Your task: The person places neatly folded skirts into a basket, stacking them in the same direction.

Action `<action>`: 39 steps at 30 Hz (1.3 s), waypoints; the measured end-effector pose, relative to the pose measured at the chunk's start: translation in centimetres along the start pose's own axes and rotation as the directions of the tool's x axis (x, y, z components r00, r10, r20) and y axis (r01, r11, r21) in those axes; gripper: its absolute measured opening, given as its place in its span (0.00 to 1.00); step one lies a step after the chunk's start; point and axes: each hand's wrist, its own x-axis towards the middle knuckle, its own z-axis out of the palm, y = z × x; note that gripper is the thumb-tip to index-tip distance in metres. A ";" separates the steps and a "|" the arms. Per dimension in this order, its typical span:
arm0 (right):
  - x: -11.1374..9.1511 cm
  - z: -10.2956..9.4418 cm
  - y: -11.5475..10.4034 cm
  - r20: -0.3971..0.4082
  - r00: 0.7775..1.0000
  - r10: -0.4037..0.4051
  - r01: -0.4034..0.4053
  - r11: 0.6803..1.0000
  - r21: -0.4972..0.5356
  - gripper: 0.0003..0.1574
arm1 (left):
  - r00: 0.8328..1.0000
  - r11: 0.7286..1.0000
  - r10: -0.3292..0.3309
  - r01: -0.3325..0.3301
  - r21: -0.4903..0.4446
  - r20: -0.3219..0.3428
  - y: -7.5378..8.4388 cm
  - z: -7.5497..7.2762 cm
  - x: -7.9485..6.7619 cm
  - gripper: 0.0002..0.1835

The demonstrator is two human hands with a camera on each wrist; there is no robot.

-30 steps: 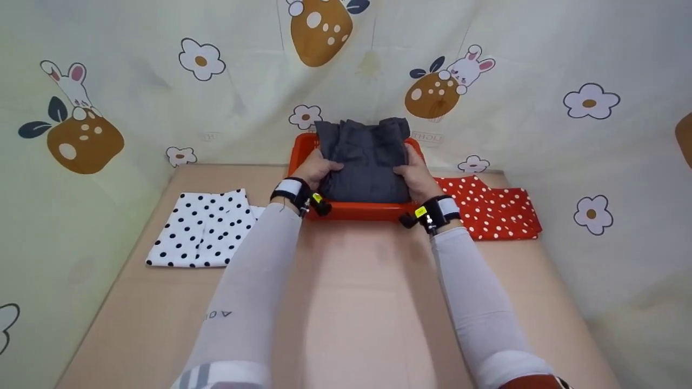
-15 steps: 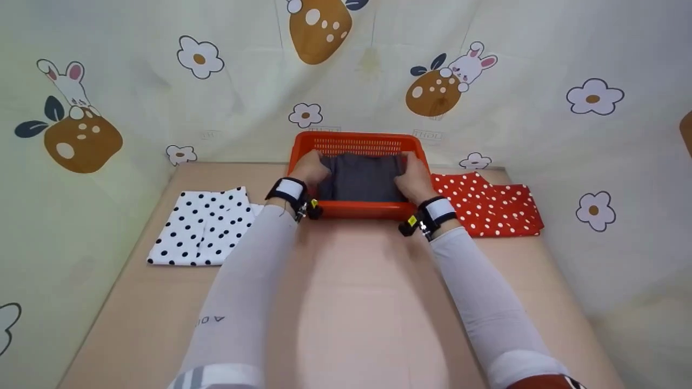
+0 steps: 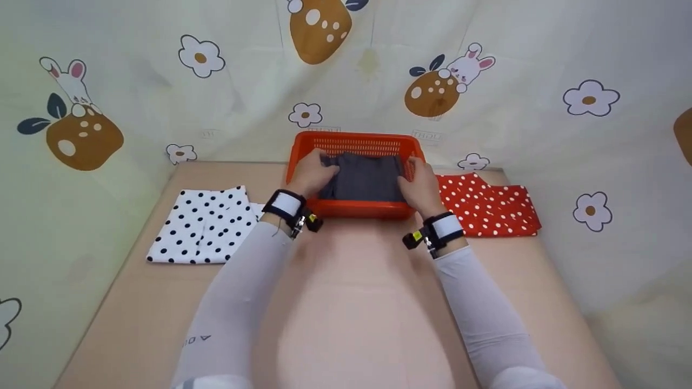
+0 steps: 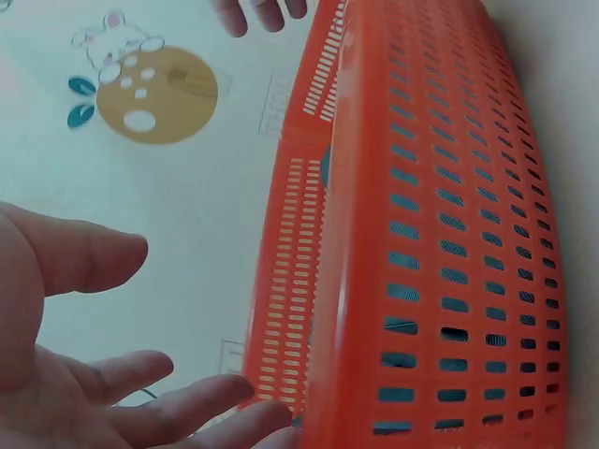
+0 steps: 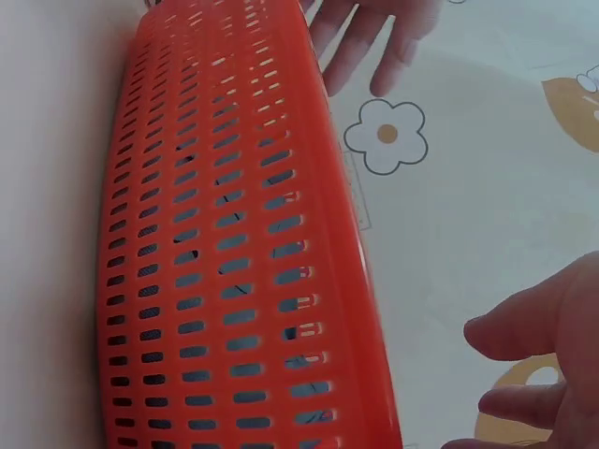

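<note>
A folded white cloth with black dots [image 3: 200, 226] is lying flat on the left part of the peach-coloured table [image 3: 362, 324], while a folded red cloth with white dots [image 3: 489, 208] is lying on the right part. A pale sheet [image 3: 243, 108] is hanging behind and along both sides, displaying printed brown fruits [image 3: 85, 138], white rabbits [image 3: 470, 69] and outlined flowers [image 3: 591, 99].

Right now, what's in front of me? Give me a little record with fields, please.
Container: orange-red basket on the table
Inside: folded dark gray cloth
Left grip: bare hand at the basket's left side, holding nothing
Right grip: bare hand at the basket's right side, holding nothing
Left of basket: white cloth, black dots
Right of basket: red cloth, white dots
Backdrop: pale patterned sheet
</note>
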 end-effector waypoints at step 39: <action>-3.5 -9.4 14.5 -0.396 0.903 0.165 -0.214 0.973 -0.082 0.47 | 0.901 0.897 0.431 -0.433 0.090 0.034 3.5 13.7 -12.3 0.26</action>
